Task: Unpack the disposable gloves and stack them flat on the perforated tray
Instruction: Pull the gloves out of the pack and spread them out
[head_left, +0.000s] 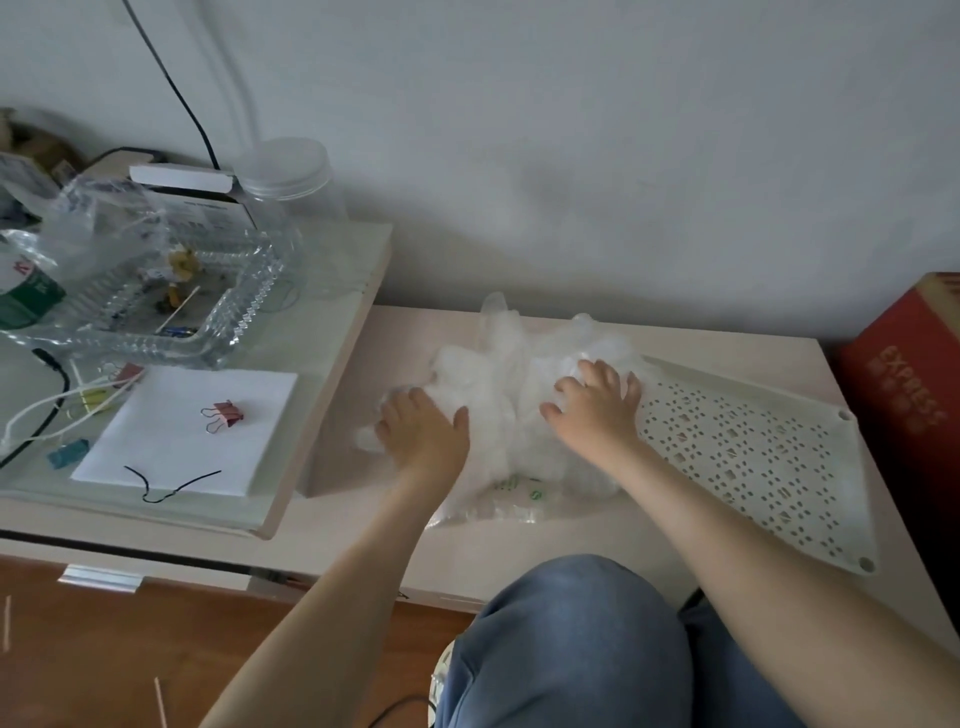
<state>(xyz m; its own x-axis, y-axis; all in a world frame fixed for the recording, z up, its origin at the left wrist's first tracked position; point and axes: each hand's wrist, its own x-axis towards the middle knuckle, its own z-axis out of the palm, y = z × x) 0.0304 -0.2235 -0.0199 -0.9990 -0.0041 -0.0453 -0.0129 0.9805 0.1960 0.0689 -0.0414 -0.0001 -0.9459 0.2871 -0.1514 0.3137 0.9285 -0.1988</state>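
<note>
the disposable gloves (498, 395) are a soft, crumpled heap of thin, see-through white plastic. the heap is puffy, not flat. it is wider than it is deep and runs left to right along the low table (582, 540). a few glove fingers stick out at the far side and point at the wall.

the heap's right edge lies over the near-left end of the perforated tray (753, 457). the rest sits on the table beside it. the tray is white, full of little holes, and its long side goes from far left to near right. a clear bag with green print (519, 491) peeks out from under the near side of the heap.

the left hand (423, 431) lies on the left part of the heap, thumb out, fingers a bit bent and pressing down, not wrapped round anything. the right hand (597, 405) lies on the right part, fingers spread wide, tips pushing into the plastic.

a red box (904, 374) stands to the right. on a higher desk (322, 415) to the left are a glass dish (208, 312), white paper (171, 447) and a pink binder clip (226, 413).
</note>
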